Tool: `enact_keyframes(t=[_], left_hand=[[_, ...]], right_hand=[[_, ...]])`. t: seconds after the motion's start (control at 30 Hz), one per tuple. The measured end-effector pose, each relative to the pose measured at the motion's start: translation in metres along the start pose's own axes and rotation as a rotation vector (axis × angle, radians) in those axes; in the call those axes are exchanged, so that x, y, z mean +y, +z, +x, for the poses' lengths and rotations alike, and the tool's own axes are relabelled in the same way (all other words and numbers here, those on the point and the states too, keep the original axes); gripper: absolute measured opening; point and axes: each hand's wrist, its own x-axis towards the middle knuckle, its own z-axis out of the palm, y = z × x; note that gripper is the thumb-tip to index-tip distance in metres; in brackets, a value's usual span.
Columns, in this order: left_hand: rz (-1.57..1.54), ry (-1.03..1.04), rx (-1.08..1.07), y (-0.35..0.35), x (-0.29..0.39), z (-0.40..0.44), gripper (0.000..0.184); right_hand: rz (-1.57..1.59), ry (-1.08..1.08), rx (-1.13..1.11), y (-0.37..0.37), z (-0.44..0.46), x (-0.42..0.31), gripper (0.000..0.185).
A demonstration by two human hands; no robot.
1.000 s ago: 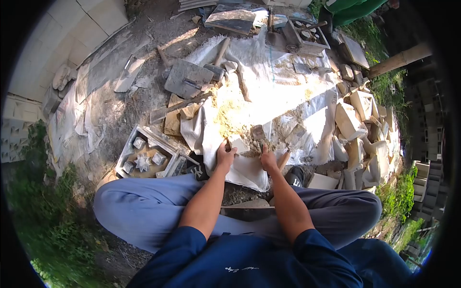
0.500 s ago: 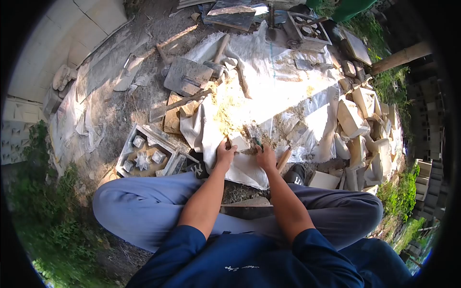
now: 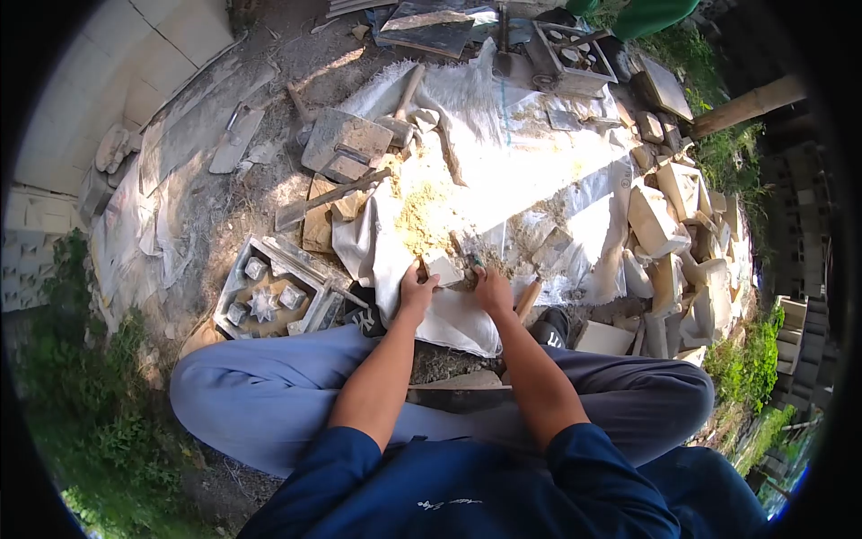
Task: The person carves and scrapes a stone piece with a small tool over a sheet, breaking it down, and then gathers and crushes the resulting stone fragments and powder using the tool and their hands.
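Between my hands lies a small pale block (image 3: 444,268) on the white sheet (image 3: 458,325). My left hand (image 3: 417,287) grips the block's left edge, with thumb and fingers closed on it. On the block's right side, my right hand (image 3: 491,289) is closed round the handle of a small tool (image 3: 469,244), whose blade points up and left beside the block. The blade's outline is blurred against the rubble. Just beyond the block is a heap of yellowish chips and dust (image 3: 426,208).
A wooden mold (image 3: 269,292) with star-shaped pieces lies at left. Flat trowels (image 3: 347,144) and a hammer (image 3: 406,101) lie beyond. Stacked pale blocks (image 3: 654,220) stand at right. At the top right is a person's green garment (image 3: 654,16), near a box (image 3: 575,58).
My right hand has moved slightly left, toward the block, and the tool in it has turned and shifted left. My left hand still grips the block.
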Motion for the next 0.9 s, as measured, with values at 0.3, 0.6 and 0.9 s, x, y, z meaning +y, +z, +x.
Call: enact_keyframes(t=[0.3,0.6,0.9], left_hand=[[-0.076,0.002,0.003,-0.002,-0.003,-0.002,0.062],[-0.073,-0.006,-0.03,-0.003,-0.004,0.003,0.065],[-0.052,0.011,-0.009,-0.004,-0.003,0.001,0.065]], right_hand=[[0.086,-0.123,0.12,-0.007,-0.012,-0.004,0.035],[0.09,-0.121,0.006,-0.021,0.008,0.006,0.041],[0.005,-0.048,-0.044,-0.004,-0.004,0.009,0.05]])
